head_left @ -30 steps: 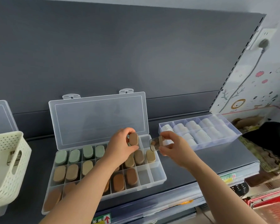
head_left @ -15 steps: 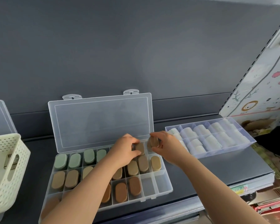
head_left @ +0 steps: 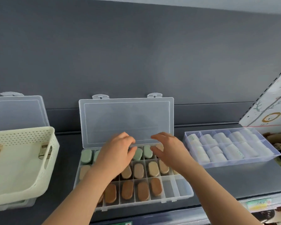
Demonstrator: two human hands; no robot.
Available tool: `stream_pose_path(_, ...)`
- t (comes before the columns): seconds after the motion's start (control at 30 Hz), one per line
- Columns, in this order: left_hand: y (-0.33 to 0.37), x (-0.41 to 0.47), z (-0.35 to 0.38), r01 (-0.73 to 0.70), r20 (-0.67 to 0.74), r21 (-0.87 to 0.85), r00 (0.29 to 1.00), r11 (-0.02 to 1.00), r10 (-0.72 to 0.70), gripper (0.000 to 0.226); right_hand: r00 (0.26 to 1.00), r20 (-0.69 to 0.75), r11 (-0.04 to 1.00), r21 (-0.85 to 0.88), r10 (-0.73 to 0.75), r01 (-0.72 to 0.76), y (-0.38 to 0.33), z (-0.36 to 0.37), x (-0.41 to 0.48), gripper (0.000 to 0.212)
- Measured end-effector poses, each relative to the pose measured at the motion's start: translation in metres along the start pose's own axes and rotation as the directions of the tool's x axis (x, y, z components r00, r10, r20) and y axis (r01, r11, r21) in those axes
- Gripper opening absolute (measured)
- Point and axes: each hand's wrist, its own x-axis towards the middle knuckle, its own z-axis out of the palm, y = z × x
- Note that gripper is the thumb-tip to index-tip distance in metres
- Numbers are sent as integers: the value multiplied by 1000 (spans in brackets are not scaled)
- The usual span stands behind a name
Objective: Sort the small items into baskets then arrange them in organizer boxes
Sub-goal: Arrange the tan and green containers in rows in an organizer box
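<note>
Dark grey shelf point(head_left: 234, 181) and a matching back panel point(head_left: 136, 54) fill the view; on the shelf in the middle sits a clear organizer box point(head_left: 185, 194), its lid point(head_left: 125, 117) standing open against the panel; its compartments hold oval pieces, green pieces point(head_left: 86, 156) along the back row, tan pieces point(head_left: 153, 168) in the middle row, brown pieces point(head_left: 127, 190) at the front; the two front compartments at the right end hold nothing; the left hand point(head_left: 115, 157) hovers over the back rows, fingers loosely bent, nothing pinched between them that I can see; the right hand point(head_left: 170, 153) hangs just beside it over the right end, fingers spread and relaxed, gripping nothing; a cream perforated basket point(head_left: 23, 168) sits to the left, resting on another clear box whose lid point(head_left: 16, 112) stands up behind it; to the right, apart from the organizer, lies a clear tray point(head_left: 234, 161) packed with white rolls point(head_left: 217, 138).
</note>
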Motion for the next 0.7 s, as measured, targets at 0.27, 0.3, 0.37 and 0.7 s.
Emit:
stream_pose_path(0.27, -87, -82, -93, 173, -169, 163, 975, 971, -145, 29, 948, 43, 949, -3, -315, 316, -154, 19, 29, 41)
stream_pose_path(0.3, -101, -92, -104, 209, -189, 173, 966, 962, -176, 28, 937, 52, 939, 8, -345, 345, -175, 23, 33, 41)
stream_pose_path(0.37, -134, -113, -124, 283, -212, 187, 947, 941, -243, 27, 919, 82, 922, 30, -386, 385, -214, 33, 42, 42)
stream_pose_path(0.7, -291, -137, -150, 474, -55, 147, 880, 868, -471, 36, 904, 295, 890, -245, -309, 384, -299, 109, 100, 23)
